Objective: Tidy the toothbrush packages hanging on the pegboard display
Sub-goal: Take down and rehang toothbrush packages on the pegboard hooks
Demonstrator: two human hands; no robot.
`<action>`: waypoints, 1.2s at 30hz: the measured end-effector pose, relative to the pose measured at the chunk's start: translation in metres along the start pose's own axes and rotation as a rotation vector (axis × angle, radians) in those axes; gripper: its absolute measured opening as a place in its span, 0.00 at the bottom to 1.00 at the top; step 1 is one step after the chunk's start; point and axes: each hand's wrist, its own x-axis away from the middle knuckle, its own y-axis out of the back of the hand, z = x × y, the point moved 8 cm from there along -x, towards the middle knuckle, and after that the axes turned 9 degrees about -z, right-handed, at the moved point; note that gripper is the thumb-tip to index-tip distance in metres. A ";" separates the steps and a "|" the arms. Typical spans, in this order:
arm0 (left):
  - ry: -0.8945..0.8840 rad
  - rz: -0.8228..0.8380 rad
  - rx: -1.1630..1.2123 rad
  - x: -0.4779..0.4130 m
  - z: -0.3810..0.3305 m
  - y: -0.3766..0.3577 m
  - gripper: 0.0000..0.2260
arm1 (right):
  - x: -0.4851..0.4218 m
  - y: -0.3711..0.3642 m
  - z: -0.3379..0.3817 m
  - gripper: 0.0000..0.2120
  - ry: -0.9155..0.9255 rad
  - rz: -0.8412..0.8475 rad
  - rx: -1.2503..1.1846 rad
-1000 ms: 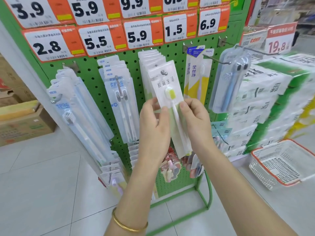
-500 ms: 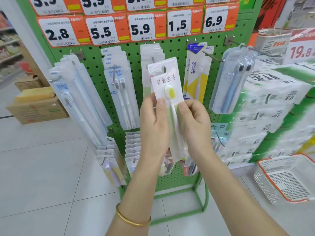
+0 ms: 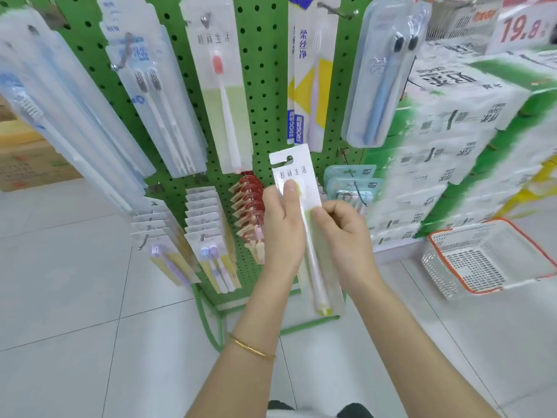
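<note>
the thumb of the left hand (image 3: 281, 227) mostly covers the brush head in the held toothbrush package (image 3: 297, 176); its other fingers are out of sight behind the card. the right hand (image 3: 343, 233) hides the card's right edge midway down. the pegboard (image 3: 265, 86) and the 19.8 price sign (image 3: 524, 28) are cut off at the top edge. the far-left packages (image 3: 60, 101) and the stacked tissue packs (image 3: 452, 131) are smeared by blur, their print unreadable. the red packs (image 3: 248, 203) run behind the left hand.
</note>
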 end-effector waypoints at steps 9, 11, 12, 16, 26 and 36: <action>-0.112 0.190 -0.230 0.030 0.033 -0.024 0.14 | 0.007 0.018 -0.042 0.06 -0.307 -0.057 -0.244; -0.161 0.268 -0.289 0.035 0.036 -0.030 0.20 | 0.004 0.024 -0.048 0.08 -0.367 -0.086 -0.335; -0.176 0.314 -0.322 0.038 0.038 -0.032 0.23 | 0.001 0.027 -0.051 0.10 -0.388 -0.105 -0.368; -0.163 0.494 -0.385 0.050 0.052 -0.036 0.32 | -0.012 0.037 -0.063 0.10 -0.470 -0.207 -0.428; -0.242 0.670 -0.477 0.066 0.042 -0.030 0.21 | -0.035 0.062 -0.077 0.10 -0.508 -0.422 -0.522; -0.359 0.714 -0.877 0.073 0.050 -0.037 0.34 | -0.031 0.061 -0.077 0.06 -0.537 -0.451 -0.636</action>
